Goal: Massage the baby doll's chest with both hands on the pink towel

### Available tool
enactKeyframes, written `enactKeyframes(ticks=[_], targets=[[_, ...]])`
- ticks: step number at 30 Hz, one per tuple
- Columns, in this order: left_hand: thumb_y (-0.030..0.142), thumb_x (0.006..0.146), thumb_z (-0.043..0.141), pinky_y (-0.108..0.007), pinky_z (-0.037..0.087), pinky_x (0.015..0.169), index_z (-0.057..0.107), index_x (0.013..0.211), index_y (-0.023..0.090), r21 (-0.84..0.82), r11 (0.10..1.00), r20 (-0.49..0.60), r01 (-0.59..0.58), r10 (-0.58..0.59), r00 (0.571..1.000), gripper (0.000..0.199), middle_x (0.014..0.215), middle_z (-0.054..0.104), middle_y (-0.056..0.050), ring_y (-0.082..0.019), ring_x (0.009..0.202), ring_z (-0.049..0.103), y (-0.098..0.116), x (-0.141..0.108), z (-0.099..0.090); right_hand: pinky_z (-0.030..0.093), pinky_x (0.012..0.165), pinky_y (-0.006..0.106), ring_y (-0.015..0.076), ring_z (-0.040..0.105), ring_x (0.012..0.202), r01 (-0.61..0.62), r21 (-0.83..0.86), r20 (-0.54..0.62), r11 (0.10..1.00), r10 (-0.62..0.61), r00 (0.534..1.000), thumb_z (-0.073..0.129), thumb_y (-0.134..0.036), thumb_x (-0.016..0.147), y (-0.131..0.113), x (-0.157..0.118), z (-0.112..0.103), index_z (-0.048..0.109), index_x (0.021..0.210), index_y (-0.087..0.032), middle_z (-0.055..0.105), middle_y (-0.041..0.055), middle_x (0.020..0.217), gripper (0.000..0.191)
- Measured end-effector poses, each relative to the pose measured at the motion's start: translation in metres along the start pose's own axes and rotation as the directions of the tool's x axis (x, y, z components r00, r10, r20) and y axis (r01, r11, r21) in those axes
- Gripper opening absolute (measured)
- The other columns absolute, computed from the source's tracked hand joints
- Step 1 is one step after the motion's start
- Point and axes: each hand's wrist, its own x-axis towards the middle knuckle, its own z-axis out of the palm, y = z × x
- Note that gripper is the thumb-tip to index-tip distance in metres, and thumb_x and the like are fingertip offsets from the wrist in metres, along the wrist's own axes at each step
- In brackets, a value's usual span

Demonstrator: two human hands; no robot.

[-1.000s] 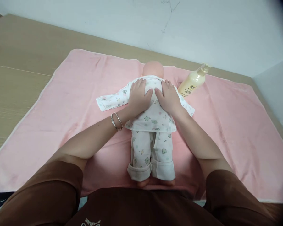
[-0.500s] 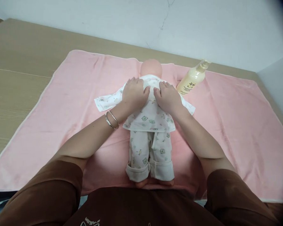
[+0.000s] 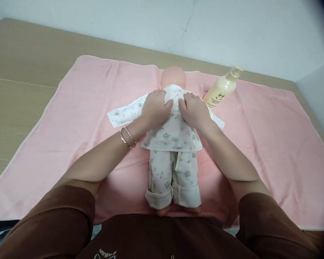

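Bottle (image 3: pixel 220 89): pump type, pale yellow, on the blanket (image 3: pixel 70 108) just beyond the right hand (image 3: pixel 194 112). Pump end angles away and to the right in view; base is partly hidden, can't tell if it stands or leans. It's the closest item to the doll's right-side sleeve (image 3: pixel 220 124) in view. Blanket is pink, creased, spread on a wood table (image 3: pixel 29 54) with a pale, cracked wall (image 3: pixel 124 21) behind. Person's brown top (image 3: pixel 156 233) sits right by the feet (image 3: pixel 163 211).

Doll (image 3: pixel 175 135) is mid-blanket, lying flat. Long axis runs near to far, roughly straight out from the person: head (image 3: pixel 173 75) far, feet near. White printed shirt, matching pants (image 3: pixel 160 169) with rolled cuffs. Left-side sleeve (image 3: pixel 125 114) sticks out sideways.

Left hand (image 3: pixel 157 108), bangles (image 3: pixel 121 136) on wrist, covers one shoulder; right hand covers the other. Both: fingers close together and bent, thumbs inward over the upper shirt, tips apart. Can't tell if either pinches cloth. Hands hide both shoulders.
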Motion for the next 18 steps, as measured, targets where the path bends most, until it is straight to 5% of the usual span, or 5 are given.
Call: enactKeyframes(ticks=[5, 12, 18], targets=[[0.034, 0.101, 0.041, -0.052, 0.051, 0.11, 0.066, 0.112, 0.013, 0.058, 0.998, 0.054, 0.026, -0.029, 0.998, 0.035, 0.12, 0.073, -0.02, -0.036, 0.119, 0.066, -0.003, 0.009, -0.007, 0.05, 0.108, 0.048, 0.0356, 0.067, 0.119, 0.083, -0.133, -0.041, 0.988, -0.089, 0.995, 0.034, -0.02, 0.103, -0.026, -0.025, -0.009, 0.071, 0.106, -0.011, 0.076, 0.0203, 0.114, 0.038], [0.028, 0.105, 0.039, -0.055, 0.037, 0.125, 0.06, 0.122, 0.005, 0.211, 0.967, -0.047, -0.139, 0.153, 0.987, 0.035, 0.132, 0.065, -0.028, -0.04, 0.138, 0.056, 0.018, -0.021, 0.005, 0.054, 0.088, 0.044, 0.0331, 0.07, 0.105, -0.04, 0.048, 0.021, 0.998, 0.039, 0.999, 0.034, -0.042, 0.107, 0.013, 0.009, -0.001, 0.068, 0.105, -0.018, 0.076, 0.0158, 0.116, 0.041], [0.033, 0.107, 0.037, -0.057, 0.044, 0.12, 0.062, 0.111, 0.011, 0.112, 0.987, 0.034, -0.117, 0.114, 0.993, 0.033, 0.124, 0.07, -0.023, -0.037, 0.128, 0.062, 0.002, -0.003, 0.002, 0.05, 0.109, 0.05, 0.0368, 0.067, 0.122, 0.042, -0.104, -0.038, 0.994, -0.046, 0.998, 0.028, -0.027, 0.108, -0.012, -0.013, -0.005, 0.072, 0.11, -0.008, 0.076, 0.0231, 0.12, 0.048]])
